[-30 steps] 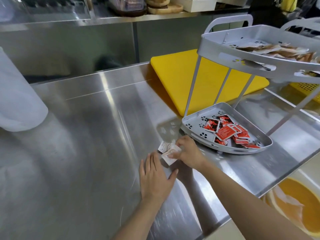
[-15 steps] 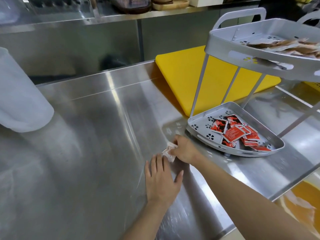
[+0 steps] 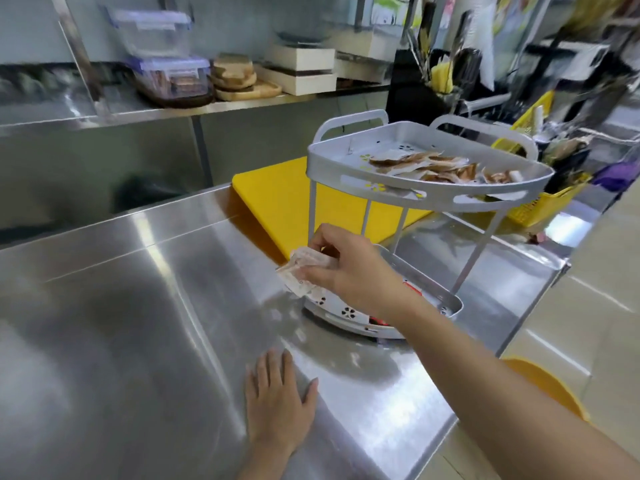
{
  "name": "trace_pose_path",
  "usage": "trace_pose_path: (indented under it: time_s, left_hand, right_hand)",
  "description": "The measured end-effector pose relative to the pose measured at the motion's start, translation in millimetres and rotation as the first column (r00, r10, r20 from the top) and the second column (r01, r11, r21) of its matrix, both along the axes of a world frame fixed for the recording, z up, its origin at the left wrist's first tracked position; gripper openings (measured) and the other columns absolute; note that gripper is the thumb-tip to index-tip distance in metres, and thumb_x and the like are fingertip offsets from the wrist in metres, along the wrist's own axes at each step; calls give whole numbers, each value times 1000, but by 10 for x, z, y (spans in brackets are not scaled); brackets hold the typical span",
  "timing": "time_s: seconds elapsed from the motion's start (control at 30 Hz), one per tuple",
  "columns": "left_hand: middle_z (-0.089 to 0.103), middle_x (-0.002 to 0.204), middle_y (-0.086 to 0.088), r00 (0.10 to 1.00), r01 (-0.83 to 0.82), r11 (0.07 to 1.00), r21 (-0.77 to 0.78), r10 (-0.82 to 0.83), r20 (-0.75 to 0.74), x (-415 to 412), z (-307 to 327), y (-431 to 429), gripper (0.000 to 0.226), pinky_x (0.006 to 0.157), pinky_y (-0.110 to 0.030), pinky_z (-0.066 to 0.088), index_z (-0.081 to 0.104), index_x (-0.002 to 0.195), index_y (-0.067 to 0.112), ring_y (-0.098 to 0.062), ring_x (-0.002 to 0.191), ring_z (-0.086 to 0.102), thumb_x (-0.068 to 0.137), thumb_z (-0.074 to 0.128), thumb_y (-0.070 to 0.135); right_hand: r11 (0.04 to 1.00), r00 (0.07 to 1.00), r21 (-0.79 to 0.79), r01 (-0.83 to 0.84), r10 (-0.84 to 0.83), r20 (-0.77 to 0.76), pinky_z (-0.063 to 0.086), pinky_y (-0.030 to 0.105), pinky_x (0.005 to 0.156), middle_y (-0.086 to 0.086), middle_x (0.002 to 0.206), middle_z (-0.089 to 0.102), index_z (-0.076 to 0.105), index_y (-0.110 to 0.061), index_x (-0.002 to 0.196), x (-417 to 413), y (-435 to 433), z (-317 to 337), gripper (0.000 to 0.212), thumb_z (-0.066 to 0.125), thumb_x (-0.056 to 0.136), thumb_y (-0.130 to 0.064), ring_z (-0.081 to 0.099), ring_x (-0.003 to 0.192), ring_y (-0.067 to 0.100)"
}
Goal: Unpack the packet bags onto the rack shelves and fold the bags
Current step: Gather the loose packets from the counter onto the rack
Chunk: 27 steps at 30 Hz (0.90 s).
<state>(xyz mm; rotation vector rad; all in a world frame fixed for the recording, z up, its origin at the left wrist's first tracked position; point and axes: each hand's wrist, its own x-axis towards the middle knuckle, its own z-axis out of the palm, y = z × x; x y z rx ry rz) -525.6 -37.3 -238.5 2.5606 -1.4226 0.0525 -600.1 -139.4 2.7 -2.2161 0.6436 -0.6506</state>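
The right hand [image 3: 349, 268], at the centre of the frame, pinches a small folded bag [image 3: 304, 268] of thin, crinkled clear plastic between thumb and curled fingers. It holds the bag above the table, just at the left edge of the rack's lower shelf [image 3: 446, 299]. Below it, at lower centre, the left hand [image 3: 277, 400] lies palm down on the table [image 3: 138, 306], its fingers straight and close together, holding nothing.

The table is brushed stainless steel, smooth and glaring with pale streaks of reflected light. The rack is grey with rounded, fan-shaped shelves, flower-pattern cut-outs and thin slanted legs. Red packets [image 3: 412, 287] show in the lower shelf behind the wrist; flat brown and white packets [image 3: 426, 166] lie in the upper shelf [image 3: 346, 168].

Behind the rack lies a flat yellow cutting board [image 3: 277, 192], and at right a yellow slotted basket [image 3: 540, 206]. Across the upper left runs a steel wall shelf [image 3: 104, 116] with stacked clear lidded containers [image 3: 169, 74] and round wooden boards [image 3: 242, 81]. The upper right is blurred clutter.
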Motion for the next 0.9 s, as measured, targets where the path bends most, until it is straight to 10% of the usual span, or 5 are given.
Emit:
trace_pose_path:
  time_s: [0.2,0.3,0.43,0.6,0.9]
  left_hand:
    - [66,109,-24,1000,-18,996,-88,16,-24,21,-26,14,69,90,-57,44,67,105,1,-40,102,62,79,33,55]
    - [66,110,-24,998,-9,999,-42,7,-56,22,67,40,71,89,-56,47,66,107,1,-39,104,61,74,34,55]
    - [56,130,-17,996,-29,1000,5,29,-85,25,87,63,76,103,-51,36,56,124,8,-32,123,49,79,24,61]
    - [18,156,-8,995,23,998,61,-17,-102,101,-7,66,75,116,-42,5,20,145,20,-22,143,12,85,18,66]
    - [33,149,-7,983,-134,991,6,134,-127,725,290,806,66,114,-36,13,27,141,19,-21,137,25,87,29,58]
  right_hand:
    - [836,829,-303,458,-277,486,30,15,55,0,70,46,52,-5,77,-261,-303,695,14,66,78,-9,39,62,9]
    - [689,788,-386,613,-506,350,29,25,63,7,85,45,56,4,86,-276,-605,808,16,60,82,-11,42,74,20]
    - [764,758,-359,536,-623,-195,40,38,91,15,108,56,60,-4,107,-346,-775,806,50,67,76,-42,53,103,33]
    - [727,802,-456,513,-595,-45,21,45,103,9,134,47,54,-18,121,-290,-535,746,50,65,78,-42,37,126,30]
    - [861,992,-498,104,-125,-10,41,44,88,16,113,59,59,-5,110,926,353,-21,26,57,86,-17,53,105,34]
